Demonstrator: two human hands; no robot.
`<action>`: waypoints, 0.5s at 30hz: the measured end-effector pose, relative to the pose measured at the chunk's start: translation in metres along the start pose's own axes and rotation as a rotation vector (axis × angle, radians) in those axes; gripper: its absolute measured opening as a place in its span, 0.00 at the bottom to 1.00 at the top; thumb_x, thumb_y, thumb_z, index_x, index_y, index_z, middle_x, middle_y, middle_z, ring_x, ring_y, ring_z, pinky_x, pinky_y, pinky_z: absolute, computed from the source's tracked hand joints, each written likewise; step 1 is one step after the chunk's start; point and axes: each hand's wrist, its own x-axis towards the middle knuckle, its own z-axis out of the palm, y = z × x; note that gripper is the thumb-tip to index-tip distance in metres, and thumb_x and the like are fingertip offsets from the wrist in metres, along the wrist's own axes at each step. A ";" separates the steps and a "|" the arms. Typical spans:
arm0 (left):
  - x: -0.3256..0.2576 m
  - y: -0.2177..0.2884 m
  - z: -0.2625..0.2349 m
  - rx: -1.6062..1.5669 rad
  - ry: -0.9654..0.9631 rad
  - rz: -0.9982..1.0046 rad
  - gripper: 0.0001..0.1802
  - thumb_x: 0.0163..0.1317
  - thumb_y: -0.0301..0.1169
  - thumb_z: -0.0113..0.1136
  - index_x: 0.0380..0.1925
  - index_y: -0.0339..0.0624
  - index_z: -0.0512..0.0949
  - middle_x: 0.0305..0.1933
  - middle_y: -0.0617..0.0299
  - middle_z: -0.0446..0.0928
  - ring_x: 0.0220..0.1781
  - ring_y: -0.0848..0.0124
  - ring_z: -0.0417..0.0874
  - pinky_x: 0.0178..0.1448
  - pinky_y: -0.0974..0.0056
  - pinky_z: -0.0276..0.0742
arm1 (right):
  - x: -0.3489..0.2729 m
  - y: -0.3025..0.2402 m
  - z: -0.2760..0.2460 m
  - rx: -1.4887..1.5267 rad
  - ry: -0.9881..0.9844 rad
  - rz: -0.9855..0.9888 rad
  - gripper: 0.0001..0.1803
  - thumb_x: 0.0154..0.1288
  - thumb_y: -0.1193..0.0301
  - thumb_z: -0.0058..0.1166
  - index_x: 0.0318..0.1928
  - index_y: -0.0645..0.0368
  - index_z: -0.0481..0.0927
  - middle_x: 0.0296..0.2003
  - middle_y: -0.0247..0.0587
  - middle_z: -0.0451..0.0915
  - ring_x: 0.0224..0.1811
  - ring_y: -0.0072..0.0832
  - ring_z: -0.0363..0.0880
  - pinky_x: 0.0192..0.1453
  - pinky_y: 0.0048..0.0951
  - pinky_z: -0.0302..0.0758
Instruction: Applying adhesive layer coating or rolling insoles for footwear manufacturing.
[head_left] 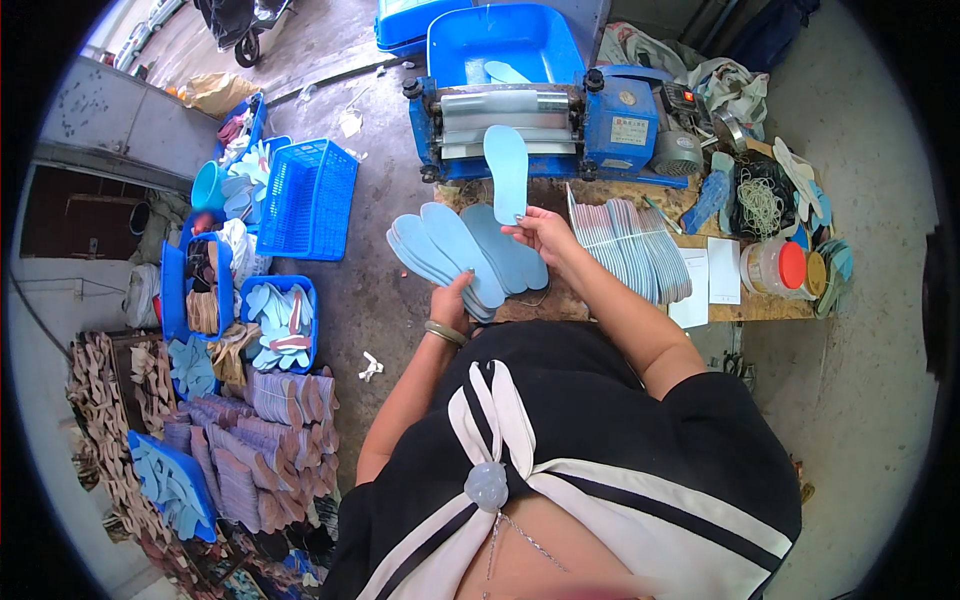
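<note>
Worktop (pixel 562 305): wooden, carries everything in use; largest item of the set-up.

Roller machine (pixel 552 148): blue, at the far side of the worktop, metal rollers (pixel 470 108) lying crosswise ahead of the person. Blue tub (pixel 460 50) behind it, with one pale blue piece (pixel 505 72) inside.

Bundled row of insoles (pixel 640 250): right part of the worktop, packed on edge, pale band across it.

Fanned insoles (pixel 445 240): pale blue, spread at the worktop's near left side. Darker blue insoles (pixel 505 245) lie just beside them, to the right, partly overlapped.

Single insole (pixel 507 175): in front of the rollers, broad end pointing away from the person, narrow end in the right hand (pixel 545 232). Its far end overlaps the machine in view; contact cannot be told.

Right hand: clamped on the single insole, thumb and fingers pinching the narrow end. Left hand (pixel 452 303): clamped on the near end of the fanned insoles, thumb on top, fingers mostly hidden.

Handling notes (judgement): hold the insole flat and square to the rollers, broad end leading. Check that only one layer is pinched. Grip the rear end only; release well short of the rollers. Keep the fan loose enough to part singly.
</note>
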 end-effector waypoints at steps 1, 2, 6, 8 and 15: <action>0.001 -0.001 -0.002 0.003 0.005 0.004 0.18 0.52 0.24 0.56 0.44 0.29 0.70 0.40 0.54 0.75 0.39 0.62 0.79 0.43 0.58 0.77 | 0.003 -0.002 0.000 0.004 0.009 -0.009 0.08 0.63 0.78 0.42 0.42 0.63 0.72 0.38 0.42 0.78 0.39 0.28 0.80 0.34 0.17 0.77; 0.002 -0.002 -0.004 0.006 0.010 0.009 0.18 0.52 0.24 0.56 0.44 0.29 0.70 0.40 0.54 0.75 0.39 0.62 0.79 0.43 0.57 0.77 | 0.006 -0.003 0.001 0.002 0.006 -0.010 0.08 0.63 0.78 0.42 0.42 0.63 0.72 0.38 0.42 0.78 0.39 0.28 0.80 0.34 0.17 0.77; -0.002 0.001 -0.005 0.019 -0.011 0.001 0.19 0.52 0.24 0.57 0.44 0.29 0.69 0.41 0.54 0.75 0.39 0.62 0.79 0.43 0.58 0.77 | 0.022 -0.014 0.001 0.001 0.027 -0.046 0.10 0.63 0.78 0.41 0.44 0.64 0.71 0.39 0.43 0.78 0.39 0.28 0.80 0.34 0.17 0.77; -0.003 0.001 -0.003 0.020 0.001 -0.017 0.22 0.51 0.27 0.58 0.47 0.29 0.68 0.42 0.54 0.75 0.40 0.62 0.78 0.44 0.57 0.75 | 0.033 -0.019 -0.001 0.001 0.048 -0.061 0.11 0.63 0.78 0.41 0.45 0.64 0.70 0.39 0.43 0.77 0.38 0.28 0.80 0.34 0.17 0.77; -0.002 0.001 -0.004 -0.036 -0.029 0.015 0.19 0.52 0.25 0.58 0.45 0.29 0.69 0.41 0.55 0.75 0.40 0.63 0.78 0.46 0.58 0.76 | 0.035 -0.008 -0.002 0.013 0.044 -0.059 0.15 0.64 0.72 0.44 0.51 0.61 0.68 0.41 0.42 0.77 0.38 0.28 0.80 0.36 0.20 0.76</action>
